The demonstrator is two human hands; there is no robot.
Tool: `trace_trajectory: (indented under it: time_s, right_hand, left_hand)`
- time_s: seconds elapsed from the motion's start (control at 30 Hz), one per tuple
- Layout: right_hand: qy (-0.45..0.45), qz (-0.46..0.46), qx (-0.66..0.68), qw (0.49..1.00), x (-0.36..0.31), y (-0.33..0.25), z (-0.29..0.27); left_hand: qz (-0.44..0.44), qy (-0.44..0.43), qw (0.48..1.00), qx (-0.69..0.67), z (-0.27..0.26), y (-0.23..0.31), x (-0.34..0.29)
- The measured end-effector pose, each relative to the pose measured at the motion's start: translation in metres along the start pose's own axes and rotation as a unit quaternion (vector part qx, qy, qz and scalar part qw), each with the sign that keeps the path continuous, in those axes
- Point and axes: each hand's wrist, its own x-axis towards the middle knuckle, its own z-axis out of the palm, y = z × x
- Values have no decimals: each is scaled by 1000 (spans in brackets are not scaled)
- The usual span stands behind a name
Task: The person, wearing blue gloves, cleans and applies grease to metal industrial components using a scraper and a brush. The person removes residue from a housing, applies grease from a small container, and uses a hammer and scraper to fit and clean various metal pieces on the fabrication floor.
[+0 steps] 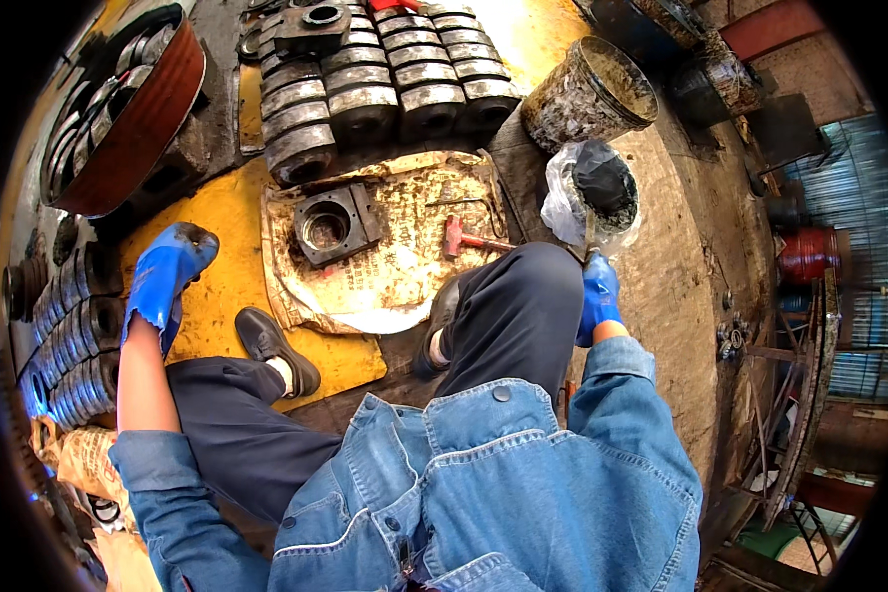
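Pointing lengthwise forward is the right hand's tool.

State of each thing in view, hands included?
Left hand: gloved; grip unclear
Right hand: gloved, closed on tool handle
Plastic bag: open, dark material inside
Metal housing: lying bore-up
Hammer: lying flat
Sheet: spread out, stained
Bucket: open, crusted outside
Metal castings: stacked in rows

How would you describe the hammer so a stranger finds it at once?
In front of the stacked metal parts lies a stained sheet. On its right side, near the person's right knee, is the hammer. Its red head sets it apart from the grey block at left.
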Motion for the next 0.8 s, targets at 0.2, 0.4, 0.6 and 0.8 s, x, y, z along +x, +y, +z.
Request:
trace_trajectory:
  time_s: [0.2, 0.4, 0.6, 0.8]
  right_hand:
    - [24, -65, 59, 996, -2, 46, 11]
    - [79, -124, 229, 962, 20, 54, -34]
    - [28, -234, 338, 911, 10, -80, -164]
    - [-131, -380, 204, 892, 11, -228, -112]
  left_hand:
    - [48, 39, 998, -2, -1, 6, -1]
    - [20, 41, 996, -80, 8, 0, 19]
    - [83, 162, 979, -94, -6, 48, -13]
    - [138, 110, 964, -198, 4, 58, -18]
